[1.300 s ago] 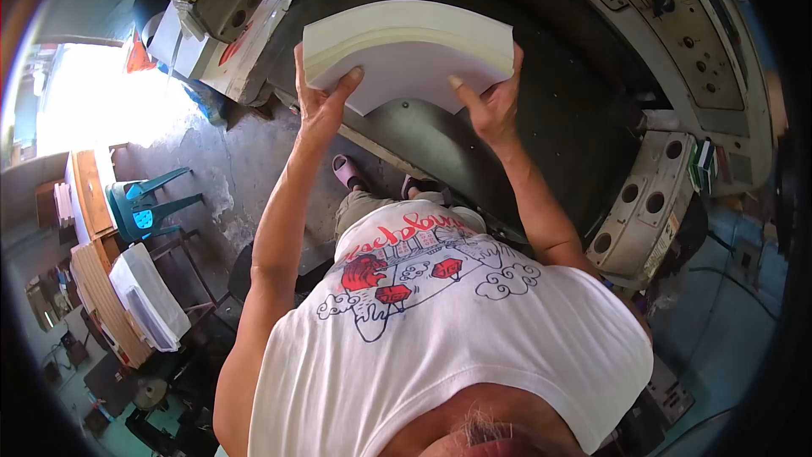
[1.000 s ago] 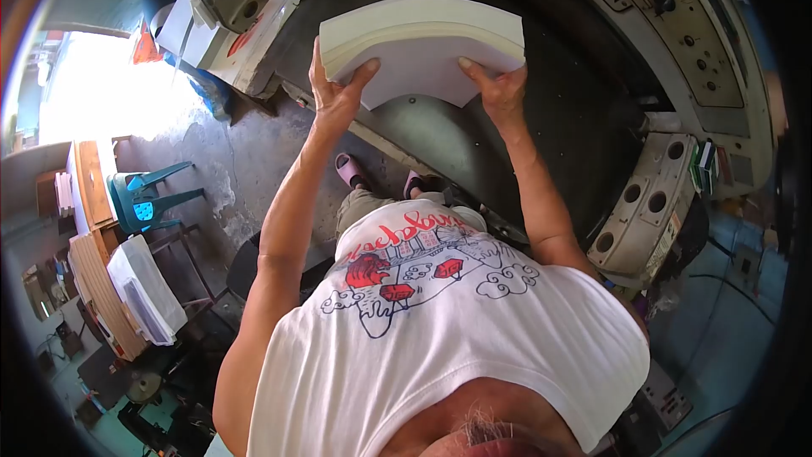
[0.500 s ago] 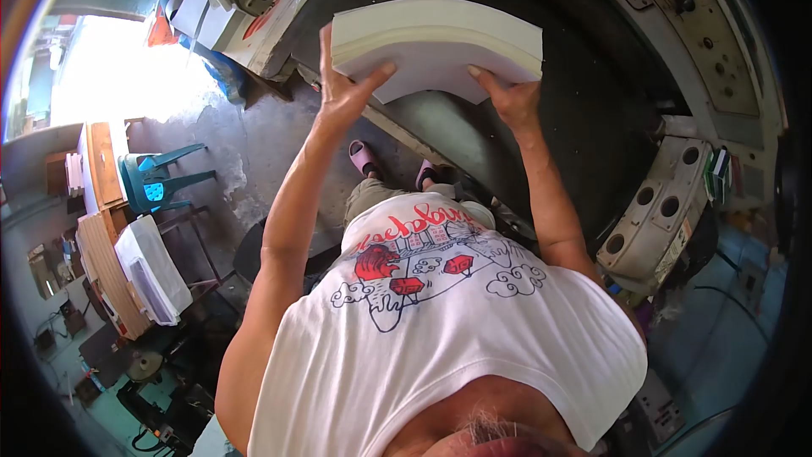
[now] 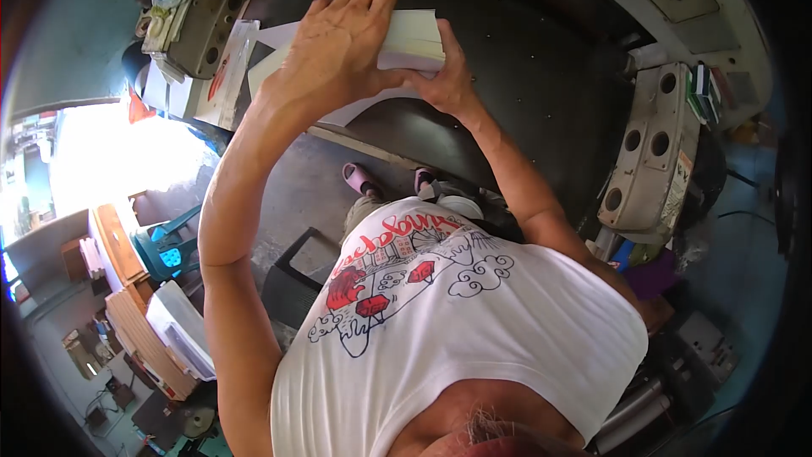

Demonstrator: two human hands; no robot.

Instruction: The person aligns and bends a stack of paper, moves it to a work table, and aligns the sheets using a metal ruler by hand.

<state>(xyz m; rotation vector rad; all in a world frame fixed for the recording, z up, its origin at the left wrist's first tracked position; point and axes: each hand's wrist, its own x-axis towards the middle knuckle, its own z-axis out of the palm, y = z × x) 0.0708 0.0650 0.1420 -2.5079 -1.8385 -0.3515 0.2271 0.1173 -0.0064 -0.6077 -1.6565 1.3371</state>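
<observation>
Paper stack [image 4: 412,38] is beneath our left hand [image 4: 334,46], its long axis running left to right above the dark desk [image 4: 541,93]; that hand spreads flat across it, fingers extended, while our right hand [image 4: 448,85] grips its right end.

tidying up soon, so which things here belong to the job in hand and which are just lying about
Job: paper stack, left hand, right hand, likely the dark table

Just lying about, apparently: teal plastic chair, purple item, green item

Left grip [image 4: 342,42] spread over paper stack [image 4: 414,38], right grip [image 4: 450,76] clasping its end
</observation>
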